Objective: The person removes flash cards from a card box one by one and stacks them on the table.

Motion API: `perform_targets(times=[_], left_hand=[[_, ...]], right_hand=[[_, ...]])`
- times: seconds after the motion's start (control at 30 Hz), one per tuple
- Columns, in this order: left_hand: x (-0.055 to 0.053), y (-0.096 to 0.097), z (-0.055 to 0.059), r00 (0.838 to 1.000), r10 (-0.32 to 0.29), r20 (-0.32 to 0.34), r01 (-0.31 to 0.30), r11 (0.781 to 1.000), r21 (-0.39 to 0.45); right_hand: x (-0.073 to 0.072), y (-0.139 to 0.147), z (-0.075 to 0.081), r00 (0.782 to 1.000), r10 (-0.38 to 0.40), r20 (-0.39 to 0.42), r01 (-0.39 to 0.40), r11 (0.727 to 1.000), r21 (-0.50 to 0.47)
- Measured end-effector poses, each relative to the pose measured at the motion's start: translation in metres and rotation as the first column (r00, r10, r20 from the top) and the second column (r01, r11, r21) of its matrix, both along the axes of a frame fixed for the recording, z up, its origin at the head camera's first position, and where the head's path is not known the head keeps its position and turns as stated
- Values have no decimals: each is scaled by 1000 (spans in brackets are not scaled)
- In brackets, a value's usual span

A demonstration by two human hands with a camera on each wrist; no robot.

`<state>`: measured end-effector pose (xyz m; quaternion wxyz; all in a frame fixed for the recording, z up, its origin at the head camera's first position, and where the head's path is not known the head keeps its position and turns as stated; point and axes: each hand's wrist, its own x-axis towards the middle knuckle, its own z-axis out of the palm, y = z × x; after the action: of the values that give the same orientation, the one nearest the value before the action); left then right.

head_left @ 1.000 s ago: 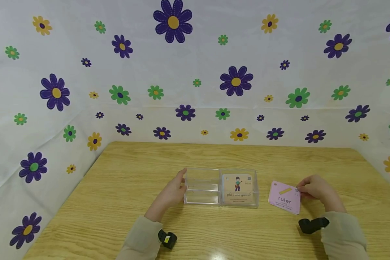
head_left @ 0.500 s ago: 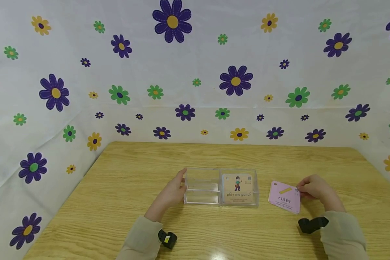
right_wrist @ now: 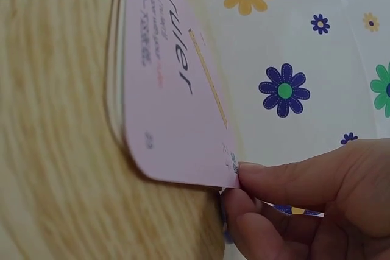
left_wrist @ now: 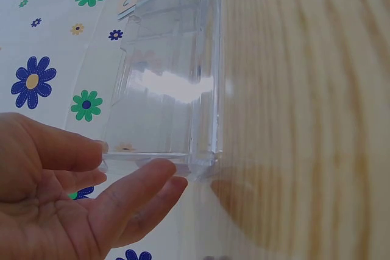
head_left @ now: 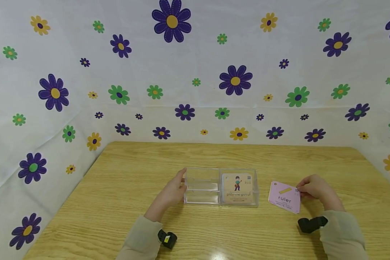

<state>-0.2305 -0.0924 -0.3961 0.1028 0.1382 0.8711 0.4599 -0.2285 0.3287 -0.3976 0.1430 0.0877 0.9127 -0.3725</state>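
Note:
A clear plastic box (head_left: 203,204) with two compartments sits mid-table. Its right compartment holds a stack of flash cards (head_left: 237,187), topped by a "play the guitar" picture; nothing lies in the left compartment. My left hand (head_left: 170,192) rests its fingertips against the box's left end wall, fingers extended in the left wrist view. To the right of the box is a small stack of pink flash cards (head_left: 284,199), "ruler" on top. My right hand (head_left: 315,188) pinches its right corner, thumb above (right_wrist: 274,178); layered card edges show along the stack's side in the right wrist view.
The wood-grain table (head_left: 133,159) reaches back to a white flower-print cloth (head_left: 133,65), which also hangs at both sides. Black wrist cameras are strapped over both sleeves (head_left: 342,233).
The head view has shifted very slightly. Both hands, the box and the cards keep their places.

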Motion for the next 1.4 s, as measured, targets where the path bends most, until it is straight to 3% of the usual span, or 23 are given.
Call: perform_targets(times=[1.13,1.4], left_hand=[[0,0,0,1000,-11,-16,11,1000,10],[0,-1,-1,1000,-16,-21,16,1000,4]], right_hand=[[0,0,0,1000,10,8,-10,1000,-11],[1,-1,4,999,23,-24,-22,999,31]])
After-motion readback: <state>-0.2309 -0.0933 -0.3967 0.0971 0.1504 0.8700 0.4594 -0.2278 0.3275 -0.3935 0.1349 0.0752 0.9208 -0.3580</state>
